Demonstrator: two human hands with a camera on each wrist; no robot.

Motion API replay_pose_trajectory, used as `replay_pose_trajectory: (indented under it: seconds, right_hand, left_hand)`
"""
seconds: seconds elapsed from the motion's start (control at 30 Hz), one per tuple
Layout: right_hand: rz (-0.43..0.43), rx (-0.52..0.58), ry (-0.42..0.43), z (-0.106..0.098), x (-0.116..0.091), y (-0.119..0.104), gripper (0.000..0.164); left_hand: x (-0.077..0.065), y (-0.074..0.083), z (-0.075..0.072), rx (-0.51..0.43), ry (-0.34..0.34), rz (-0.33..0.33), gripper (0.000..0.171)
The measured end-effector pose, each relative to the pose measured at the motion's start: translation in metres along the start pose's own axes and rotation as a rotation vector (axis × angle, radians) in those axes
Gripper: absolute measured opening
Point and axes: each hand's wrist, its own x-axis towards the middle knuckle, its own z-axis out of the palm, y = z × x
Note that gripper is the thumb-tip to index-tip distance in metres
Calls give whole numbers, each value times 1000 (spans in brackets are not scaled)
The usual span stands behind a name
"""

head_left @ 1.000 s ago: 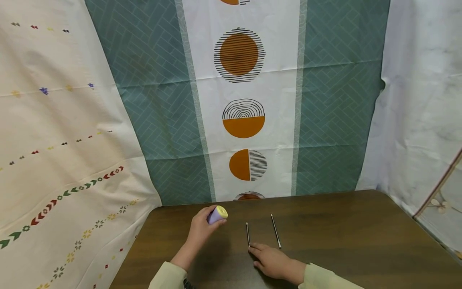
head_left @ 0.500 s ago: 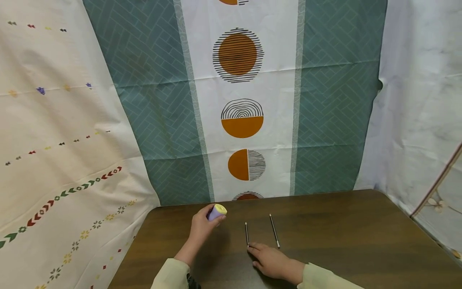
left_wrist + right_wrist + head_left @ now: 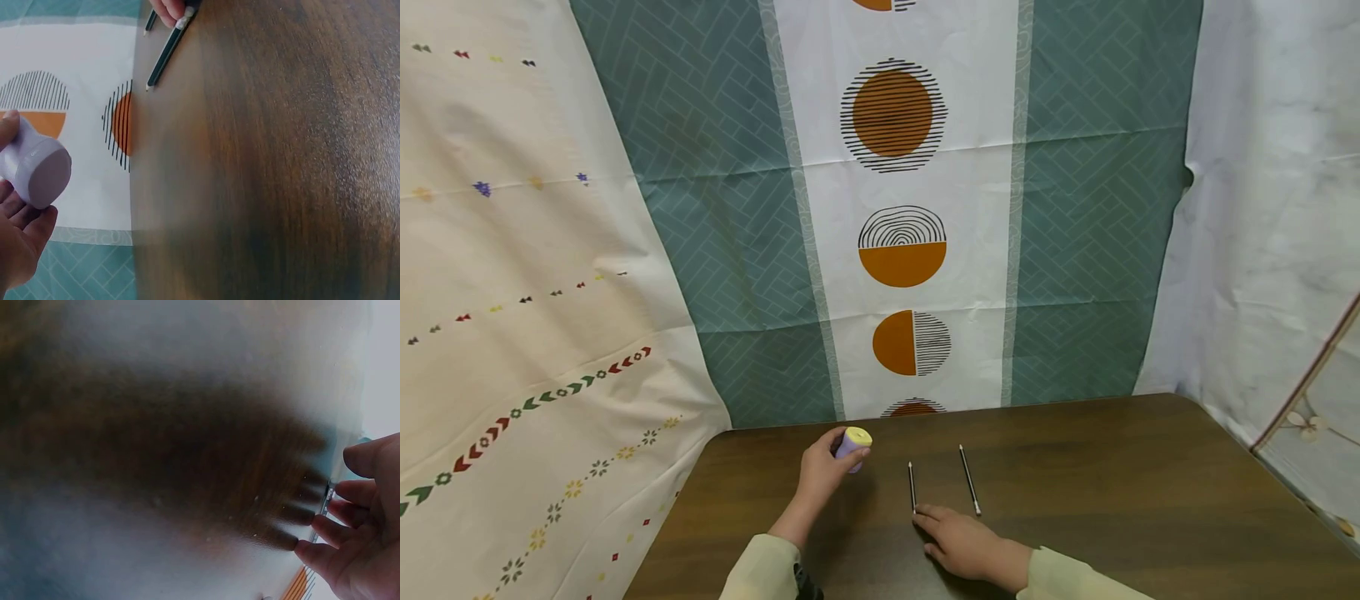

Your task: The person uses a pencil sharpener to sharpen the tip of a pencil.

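Note:
My left hand (image 3: 822, 475) grips a small lavender container (image 3: 847, 452) with a yellow top, above the left part of the table. In the left wrist view the smooth lavender base of this container (image 3: 49, 174) faces the camera, and its body narrows towards the thumb. Two dark pencils lie on the table with their points away from me. The fingertips of my right hand (image 3: 958, 543) touch the near end of the left pencil (image 3: 912, 485), fingers extended. The right pencil (image 3: 969, 479), with a white near end, lies just beyond that hand.
The brown wooden table (image 3: 1112, 483) reaches back to a hanging green and white cloth (image 3: 977, 350) with orange circles. A cream patterned cloth (image 3: 550, 333) hangs at the left, and a pale marbled cloth (image 3: 1262, 250) at the right.
The container in my left hand has turned more upright and dropped slightly. My left forearm has shifted a little to the right. The right hand and both pencils stay in place.

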Motion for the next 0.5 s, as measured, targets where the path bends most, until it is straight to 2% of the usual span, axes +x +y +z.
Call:
replay_pose_trajectory:
  seconds: [0.5]
  right_hand:
    - [-6,-12,10,-2,-1,-2,46]
  left_hand:
    - [3,-3,9,12,-22,-53,54]
